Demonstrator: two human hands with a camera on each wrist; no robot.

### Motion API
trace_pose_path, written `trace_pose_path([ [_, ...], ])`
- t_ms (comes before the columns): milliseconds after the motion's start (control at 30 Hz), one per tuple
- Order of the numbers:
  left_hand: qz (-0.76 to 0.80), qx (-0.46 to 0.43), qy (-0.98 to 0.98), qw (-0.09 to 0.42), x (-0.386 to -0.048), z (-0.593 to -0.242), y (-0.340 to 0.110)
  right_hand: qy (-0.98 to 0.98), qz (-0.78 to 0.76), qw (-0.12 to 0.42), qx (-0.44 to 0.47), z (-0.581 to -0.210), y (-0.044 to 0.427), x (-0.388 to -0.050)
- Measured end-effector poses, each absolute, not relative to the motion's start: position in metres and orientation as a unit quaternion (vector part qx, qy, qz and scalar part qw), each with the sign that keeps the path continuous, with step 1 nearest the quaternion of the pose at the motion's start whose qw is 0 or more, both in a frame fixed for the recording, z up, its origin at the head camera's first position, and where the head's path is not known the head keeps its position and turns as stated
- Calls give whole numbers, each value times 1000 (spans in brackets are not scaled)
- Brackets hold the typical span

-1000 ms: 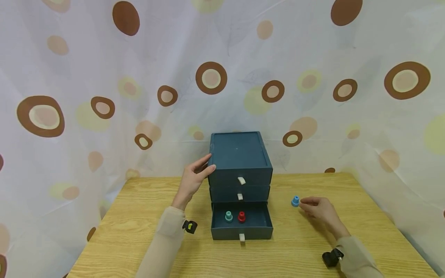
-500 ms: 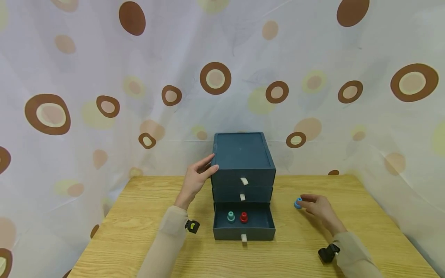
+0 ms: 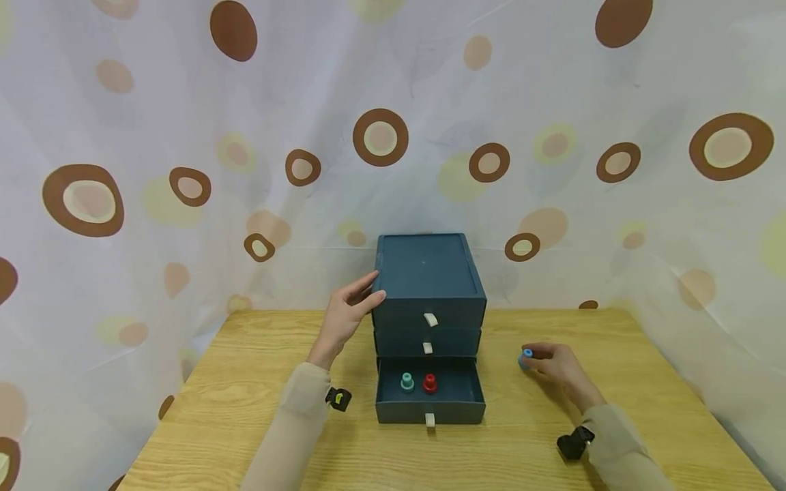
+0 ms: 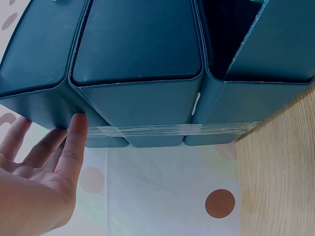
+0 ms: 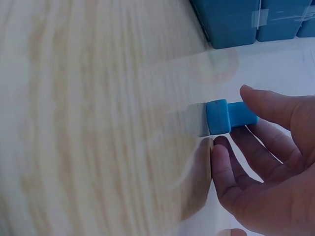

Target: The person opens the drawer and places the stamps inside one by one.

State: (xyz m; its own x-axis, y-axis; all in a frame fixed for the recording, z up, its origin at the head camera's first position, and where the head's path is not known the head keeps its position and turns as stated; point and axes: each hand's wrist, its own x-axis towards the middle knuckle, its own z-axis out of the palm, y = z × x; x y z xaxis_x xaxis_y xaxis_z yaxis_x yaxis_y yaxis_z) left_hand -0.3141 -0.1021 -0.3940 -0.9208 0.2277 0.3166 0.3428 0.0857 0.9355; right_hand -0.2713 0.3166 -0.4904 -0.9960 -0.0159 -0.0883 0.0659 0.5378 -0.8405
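Note:
A dark blue drawer cabinet point(image 3: 430, 266) stands on the table, its bottom drawer point(image 3: 393, 412) pulled out. Inside that drawer sit a teal stepped peg point(image 3: 407, 383) and a red stepped peg point(image 3: 430, 384). My left hand point(image 3: 340, 319) rests its fairly straight fingertips on the cabinet's left side; the left wrist view shows the fingers point(image 4: 72, 147) touching the wall. Right of the cabinet, my right hand point(image 3: 561, 369) pinches a blue stepped peg point(image 5: 217, 117) by its narrower end between thumb and fingers. The peg's wide base is at the tabletop; part of it is hidden by the fingers.
The two upper drawers are closed, with small white pull tabs point(image 3: 431, 320). Clear tape point(image 4: 167, 130) runs around the cabinet. A wooden table point(image 3: 264, 382) lies beneath, and a spotted curtain point(image 3: 295, 88) hangs behind it.
My right thumb and fingers have come in around the blue peg and taken hold of it. The left hand stays at the cabinet. The head view has shifted slightly.

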Motion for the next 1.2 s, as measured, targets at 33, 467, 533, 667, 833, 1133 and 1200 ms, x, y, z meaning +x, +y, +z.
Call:
trace_pose_path([
  [33, -648, -193, -736, 44, -314, -394, -102, 877, -478, 44, 15, -491, 317, -271],
  [467, -649, -191, -735, 34, -312, -395, -103, 877, -478, 33, 35, -495, 317, -269],
  [533, -651, -191, -734, 34, -313, -395, -103, 871, -489, 31, 29, -495, 315, -268],
  [667, -651, -193, -733, 38, -314, -394, -103, 861, -508, 22, 10, -492, 311, -266],
  [833, -648, -193, -736, 36, -315, -394, -104, 855, -519, 14, -4, -490, 305, -265],
  [1133, -650, -196, -733, 40, -314, -393, -104, 836, -549, 23, -16, -482, 291, -264],
  [1200, -650, -197, -733, 41, -314, -393, -103, 832, -554, 22, -28, -480, 289, -264],
])
